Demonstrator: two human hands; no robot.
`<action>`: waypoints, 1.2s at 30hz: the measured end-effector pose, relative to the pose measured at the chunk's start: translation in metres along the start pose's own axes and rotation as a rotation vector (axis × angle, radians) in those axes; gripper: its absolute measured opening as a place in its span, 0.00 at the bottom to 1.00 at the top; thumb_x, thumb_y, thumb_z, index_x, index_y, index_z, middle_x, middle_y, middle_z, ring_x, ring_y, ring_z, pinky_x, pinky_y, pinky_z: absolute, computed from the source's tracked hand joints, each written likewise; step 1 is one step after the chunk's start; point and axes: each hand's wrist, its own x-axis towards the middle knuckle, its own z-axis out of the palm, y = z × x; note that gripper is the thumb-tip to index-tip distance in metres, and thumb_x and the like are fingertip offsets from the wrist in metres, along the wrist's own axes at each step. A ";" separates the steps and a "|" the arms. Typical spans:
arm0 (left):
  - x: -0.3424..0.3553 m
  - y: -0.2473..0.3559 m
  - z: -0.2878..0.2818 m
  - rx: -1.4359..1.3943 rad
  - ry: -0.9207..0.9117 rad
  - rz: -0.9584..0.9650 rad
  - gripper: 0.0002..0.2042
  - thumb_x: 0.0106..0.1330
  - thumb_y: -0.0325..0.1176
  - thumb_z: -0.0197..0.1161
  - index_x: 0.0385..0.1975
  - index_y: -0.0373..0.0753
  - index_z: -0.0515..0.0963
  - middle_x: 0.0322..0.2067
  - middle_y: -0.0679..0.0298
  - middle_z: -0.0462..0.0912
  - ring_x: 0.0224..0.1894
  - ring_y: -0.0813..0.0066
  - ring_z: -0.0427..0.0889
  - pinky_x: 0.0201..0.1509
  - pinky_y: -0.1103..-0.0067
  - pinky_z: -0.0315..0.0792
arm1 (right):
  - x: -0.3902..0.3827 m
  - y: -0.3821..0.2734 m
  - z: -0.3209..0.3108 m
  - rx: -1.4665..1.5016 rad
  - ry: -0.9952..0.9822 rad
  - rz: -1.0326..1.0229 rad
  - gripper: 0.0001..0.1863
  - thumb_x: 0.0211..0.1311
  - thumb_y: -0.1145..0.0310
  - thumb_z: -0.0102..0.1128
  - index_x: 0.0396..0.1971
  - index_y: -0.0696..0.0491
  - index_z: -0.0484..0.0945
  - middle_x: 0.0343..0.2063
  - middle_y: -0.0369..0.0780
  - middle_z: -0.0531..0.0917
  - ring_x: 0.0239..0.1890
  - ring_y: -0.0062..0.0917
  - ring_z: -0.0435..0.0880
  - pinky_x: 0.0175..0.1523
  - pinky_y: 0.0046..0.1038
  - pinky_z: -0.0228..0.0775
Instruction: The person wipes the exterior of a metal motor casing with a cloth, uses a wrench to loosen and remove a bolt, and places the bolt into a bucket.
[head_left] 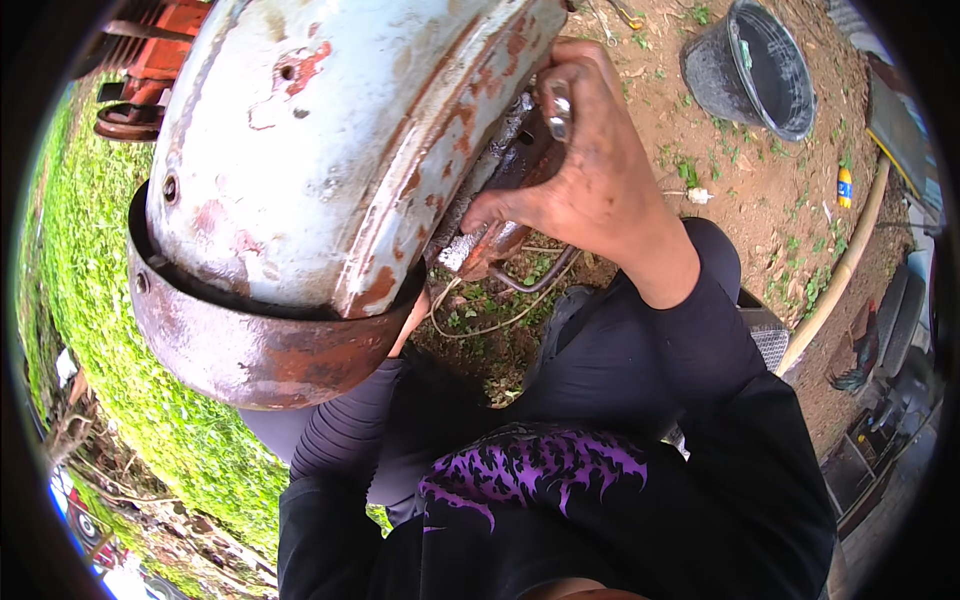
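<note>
A large curved metal cover [300, 130], pale grey with rust patches, fills the upper left. Around its lower end runs a rusty brown metal band [270, 350]. My right hand [600, 170] is closed at the cover's right edge, its thumb stretched toward a rough, silvery seam. From its curled fingers sticks the rounded end of a shiny metal tool [560, 110]; the rest is hidden. Beneath the hand is a rusty bracket [500, 245] with a bent rod [540, 275]. Only the wrist edge of my left hand [411, 322] shows; the cover and band hide its fingers.
A dark bucket [770, 75] lies tilted on the soil at the upper right, with a small yellow bottle [845, 187] below it. A bamboo pole [840, 265] runs along the right. Red machinery [150, 60] stands at the upper left beside grass. A rooster [858, 350] is at the far right.
</note>
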 end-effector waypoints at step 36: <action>0.002 -0.018 0.021 0.187 0.137 0.091 0.27 0.51 0.18 0.56 0.55 0.43 0.74 0.50 0.53 0.80 0.48 0.58 0.82 0.54 0.69 0.74 | -0.002 0.002 0.025 0.047 0.040 0.028 0.50 0.12 0.59 0.85 0.43 0.62 0.67 0.38 0.45 0.70 0.44 0.44 0.70 0.51 0.41 0.62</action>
